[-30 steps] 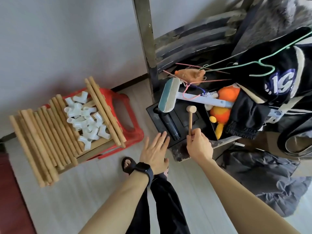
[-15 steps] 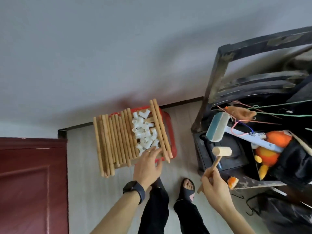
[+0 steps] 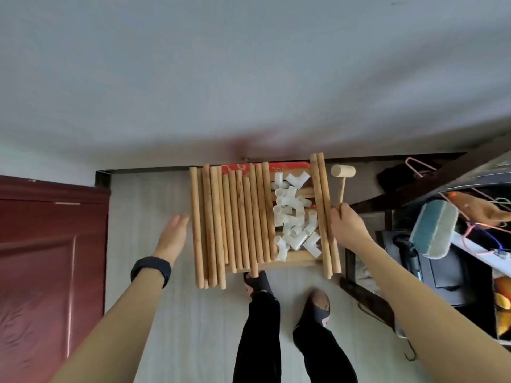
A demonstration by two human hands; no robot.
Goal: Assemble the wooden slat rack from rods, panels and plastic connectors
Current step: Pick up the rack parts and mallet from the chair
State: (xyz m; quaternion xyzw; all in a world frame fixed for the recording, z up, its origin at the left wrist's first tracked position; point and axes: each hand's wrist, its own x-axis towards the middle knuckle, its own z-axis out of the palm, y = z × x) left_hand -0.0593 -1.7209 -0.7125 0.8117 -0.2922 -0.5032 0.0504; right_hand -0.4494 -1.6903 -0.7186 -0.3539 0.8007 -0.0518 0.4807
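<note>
Between door (image 3: 49, 272) and rods (image 3: 232, 222), left hand (image 3: 172, 236) released — right hand (image 3: 347, 226) grips mallet (image 3: 343, 172).

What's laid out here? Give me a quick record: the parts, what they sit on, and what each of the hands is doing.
Rods: wooden rods lying side by side; two separate rods at the right edge
Connectors: white plastic connectors heaped between the two groups
Support: wooden panel on a red stool
Left hand: left hand open, fingers straight, beside the leftmost rod
Right hand: right hand grips the handle of a wooden mallet
Assembly: no parts joined yet
</note>
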